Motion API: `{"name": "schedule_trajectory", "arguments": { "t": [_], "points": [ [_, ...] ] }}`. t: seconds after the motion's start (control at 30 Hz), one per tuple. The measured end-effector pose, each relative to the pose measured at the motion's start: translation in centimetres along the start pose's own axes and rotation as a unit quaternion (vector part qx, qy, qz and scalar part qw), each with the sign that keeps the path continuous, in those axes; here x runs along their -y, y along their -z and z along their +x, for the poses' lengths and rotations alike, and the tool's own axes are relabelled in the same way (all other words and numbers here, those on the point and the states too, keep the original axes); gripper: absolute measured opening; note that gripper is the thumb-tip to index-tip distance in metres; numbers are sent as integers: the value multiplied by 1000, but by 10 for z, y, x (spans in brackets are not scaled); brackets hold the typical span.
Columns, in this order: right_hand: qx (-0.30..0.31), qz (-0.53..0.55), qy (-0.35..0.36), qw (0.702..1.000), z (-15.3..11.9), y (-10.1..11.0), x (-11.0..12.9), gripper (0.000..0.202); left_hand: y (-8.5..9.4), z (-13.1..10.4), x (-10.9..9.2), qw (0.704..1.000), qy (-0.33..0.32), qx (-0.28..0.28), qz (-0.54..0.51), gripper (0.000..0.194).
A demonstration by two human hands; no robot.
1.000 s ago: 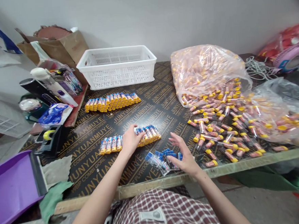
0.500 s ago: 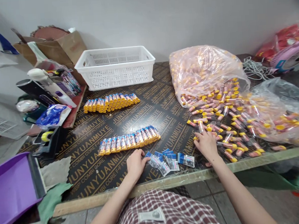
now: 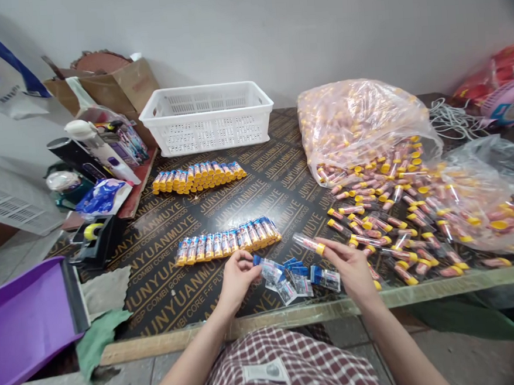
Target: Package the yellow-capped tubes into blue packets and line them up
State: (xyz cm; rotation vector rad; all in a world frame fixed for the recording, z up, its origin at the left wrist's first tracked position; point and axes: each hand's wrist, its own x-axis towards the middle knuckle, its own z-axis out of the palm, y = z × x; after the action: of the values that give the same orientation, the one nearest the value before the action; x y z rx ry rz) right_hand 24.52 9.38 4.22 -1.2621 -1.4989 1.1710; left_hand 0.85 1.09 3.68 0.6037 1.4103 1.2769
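Note:
My right hand [image 3: 350,265] pinches a clear tube with a yellow cap [image 3: 308,243] by its capped end, the tube pointing left above the table. Inside the tube is something pink. My left hand [image 3: 240,274] is closed, thumb and finger gripping the blue end of a small clear-and-blue plastic sleeve [image 3: 271,269]. Several similar sleeves [image 3: 300,277] lie loose between my hands. Just beyond my left hand runs a row of blue-labelled tubes with yellow caps [image 3: 227,241]. Farther back lies a stacked pile of such tubes [image 3: 198,178].
Many loose tubes [image 3: 395,224] spill from a big clear bag [image 3: 361,115] at right. A white basket [image 3: 213,134] stands at the back. Left are a tape dispenser [image 3: 93,239], bottles and a purple dustpan [image 3: 28,326]. The table's front edge [image 3: 292,319] is near me.
My right hand has lifted a yellow-capped tube from the loose heap and brought it left. My left hand's fingers have raised the end of a sleeve. The view has shifted slightly.

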Motion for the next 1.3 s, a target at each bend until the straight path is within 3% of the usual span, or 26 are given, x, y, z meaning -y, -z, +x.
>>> {"name": "schedule_trajectory", "arguments": {
  "t": [0.1,0.17,0.23,0.47,0.67,0.9,1.0,1.17,1.3],
  "points": [
    [26,49,-26,998,-16,-21,12,29,-2,0,-9,998,18,4,-66,48],
    [34,41,-17,998,-22,-28,16,28,-1,2,-13,994,34,3,-102,39],
    [39,17,5,999,-27,-33,20,26,0,4,-15,990,44,-17,-134,32],
    [37,-52,97,993,-35,-45,25,23,2,6,-20,978,42,-102,-178,38],
    [46,-96,190,976,-40,-50,27,25,2,6,-21,975,54,-107,-190,40],
    [108,-131,262,950,-42,-58,28,32,-6,2,-21,980,15,-43,-191,33],
    [114,-133,283,943,-43,-61,23,39,-7,-1,-23,979,28,-20,-200,41],
    [116,-134,281,943,-39,-63,21,69,-12,-9,-24,985,53,77,-146,39],
    [187,-86,258,944,-36,-63,24,87,-21,-18,-22,982,84,136,-104,37]
  ]
}}
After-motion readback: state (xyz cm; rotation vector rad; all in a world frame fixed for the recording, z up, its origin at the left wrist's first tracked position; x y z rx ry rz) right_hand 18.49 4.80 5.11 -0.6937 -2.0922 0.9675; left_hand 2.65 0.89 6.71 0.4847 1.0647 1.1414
